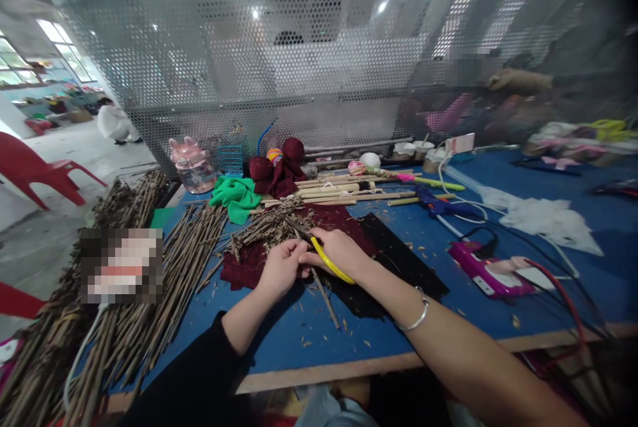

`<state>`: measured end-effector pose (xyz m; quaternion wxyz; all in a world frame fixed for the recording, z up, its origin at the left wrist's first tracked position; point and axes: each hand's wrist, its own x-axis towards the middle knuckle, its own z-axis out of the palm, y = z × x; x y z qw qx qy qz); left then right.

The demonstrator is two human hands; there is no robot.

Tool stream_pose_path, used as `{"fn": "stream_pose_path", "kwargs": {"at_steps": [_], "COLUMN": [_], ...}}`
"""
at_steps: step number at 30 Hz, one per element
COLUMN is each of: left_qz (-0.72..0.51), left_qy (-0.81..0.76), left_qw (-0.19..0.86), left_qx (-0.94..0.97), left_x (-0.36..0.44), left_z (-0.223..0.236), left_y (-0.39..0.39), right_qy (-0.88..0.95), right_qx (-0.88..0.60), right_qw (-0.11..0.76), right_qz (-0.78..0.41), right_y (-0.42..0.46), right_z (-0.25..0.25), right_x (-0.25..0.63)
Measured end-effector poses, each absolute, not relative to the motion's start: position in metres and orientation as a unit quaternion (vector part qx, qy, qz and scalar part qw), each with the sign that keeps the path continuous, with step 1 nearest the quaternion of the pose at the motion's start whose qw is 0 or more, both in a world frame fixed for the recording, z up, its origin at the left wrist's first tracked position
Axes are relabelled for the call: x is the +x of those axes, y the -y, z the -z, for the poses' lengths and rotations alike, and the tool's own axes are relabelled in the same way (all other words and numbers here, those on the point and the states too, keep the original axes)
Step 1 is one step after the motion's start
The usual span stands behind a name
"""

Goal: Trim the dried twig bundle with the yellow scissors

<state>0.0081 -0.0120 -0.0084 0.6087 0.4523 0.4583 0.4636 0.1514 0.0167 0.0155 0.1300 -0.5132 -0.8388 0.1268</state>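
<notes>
My left hand (282,267) is closed around a thin brown stick (325,298) that slants down toward me across the blue table (279,341). My right hand (339,251) grips yellow-handled scissors (331,261), blades pointing up-left at the stick where both hands meet. A silver bangle (417,313) rings my right wrist. Just beyond the hands lies a heap of short cut stick pieces (272,226) on a dark red cloth (249,261), with a black cloth (393,261) under my right forearm.
Long bundled sticks (149,294) cover the table's left side. Behind lie a green cloth (235,196), maroon yarn balls (279,168), bamboo rods (339,191), a blue glue gun (438,204) and a pink tool (486,274) with cables. A perforated metal screen (279,62) backs the table.
</notes>
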Motion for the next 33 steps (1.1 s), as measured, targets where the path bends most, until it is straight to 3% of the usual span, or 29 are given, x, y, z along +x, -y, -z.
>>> {"fn": "stream_pose_path", "kwargs": {"at_steps": [16,24,33], "left_qz": [-0.48,-0.477,-0.467], "left_qy": [-0.471,-0.476,-0.483], "left_qw": [0.548,0.545,0.546], "left_qx": [0.497,0.498,0.501], "left_x": [0.005,0.005,0.004], "left_z": [0.009,0.007,0.012], "left_y": [0.011,0.011,0.009], "right_qy": [0.859,0.842,0.838], "right_qx": [-0.46,-0.506,-0.516], "right_qw": [0.192,0.134,0.134], "right_qz": [-0.12,-0.134,-0.12], "right_y": [-0.018,-0.017,-0.015], "right_z": [-0.006,-0.016,-0.015], "right_x": [0.152,0.15,0.15]}}
